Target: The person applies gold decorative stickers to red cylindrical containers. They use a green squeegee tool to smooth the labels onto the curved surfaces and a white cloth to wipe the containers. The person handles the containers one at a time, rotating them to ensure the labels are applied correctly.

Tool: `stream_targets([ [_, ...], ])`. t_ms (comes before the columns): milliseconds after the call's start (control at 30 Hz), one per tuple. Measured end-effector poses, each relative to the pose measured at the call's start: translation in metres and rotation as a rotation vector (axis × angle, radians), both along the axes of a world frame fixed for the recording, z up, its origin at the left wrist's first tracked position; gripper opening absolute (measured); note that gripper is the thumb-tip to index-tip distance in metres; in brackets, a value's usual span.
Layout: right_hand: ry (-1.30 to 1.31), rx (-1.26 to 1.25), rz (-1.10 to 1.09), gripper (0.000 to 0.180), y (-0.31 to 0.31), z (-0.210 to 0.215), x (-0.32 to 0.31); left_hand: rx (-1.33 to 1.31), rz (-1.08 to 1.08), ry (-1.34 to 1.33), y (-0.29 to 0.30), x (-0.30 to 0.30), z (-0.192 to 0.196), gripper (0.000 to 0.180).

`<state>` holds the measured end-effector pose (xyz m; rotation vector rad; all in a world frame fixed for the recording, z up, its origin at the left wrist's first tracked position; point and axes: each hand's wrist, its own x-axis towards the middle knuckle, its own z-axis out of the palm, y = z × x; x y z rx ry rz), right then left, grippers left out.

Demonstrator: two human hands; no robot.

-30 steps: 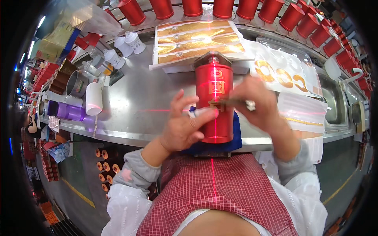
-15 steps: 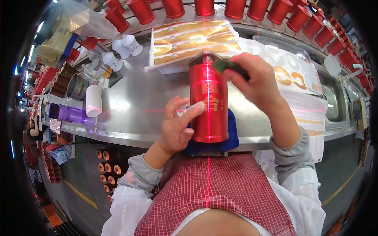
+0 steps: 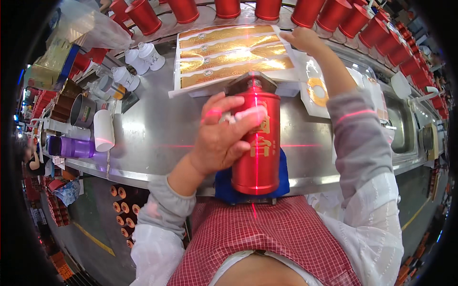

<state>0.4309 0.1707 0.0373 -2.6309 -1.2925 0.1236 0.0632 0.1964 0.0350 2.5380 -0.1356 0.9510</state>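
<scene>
A red bottle with gold characters lies with its base toward me on a blue cloth at the table's near edge. Its neck points away, against a dark angular piece. My left hand is at the bottle's left side, a blurred digit across its face. Something small and whitish shows between the curled fingers, too unclear to name. My right hand is stretched far forward, near the right corner of a sheet of gold labels. Its fingers are mostly hidden, so what it holds, if anything, does not show.
Red bottles line a curved conveyor at the far side. White bottles, a paper roll and a purple bottle stand left. At right are a gold ring-shaped label and a sink. Red laser lines cross the bottle.
My right hand has gone from the bottle's neck, where it held a dark green piece, to the far right; that piece no longer shows. My left hand stays at the bottle. The view has shifted slightly.
</scene>
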Motion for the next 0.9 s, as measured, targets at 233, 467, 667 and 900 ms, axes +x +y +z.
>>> stream_targets([
  [233,-0.061,-0.128,0.153,0.057,0.034,-0.022,0.037,-0.175,0.013,0.011,-0.011,-0.025,-0.018,0.052],
  [467,-0.402,0.274,0.468,0.022,0.014,0.068,-0.047,-0.316,0.135,-0.136,0.010,-0.021,-0.014,0.049],
  [667,-0.226,0.493,0.695,0.016,-0.055,0.205,-0.191,-0.397,0.222,-0.245,0.098,0.028,0.043,0.054],
  [900,0.068,0.638,0.574,0.017,-0.159,0.196,-0.168,-0.913,-0.311,0.498,0.083,-0.009,0.053,0.028],
])
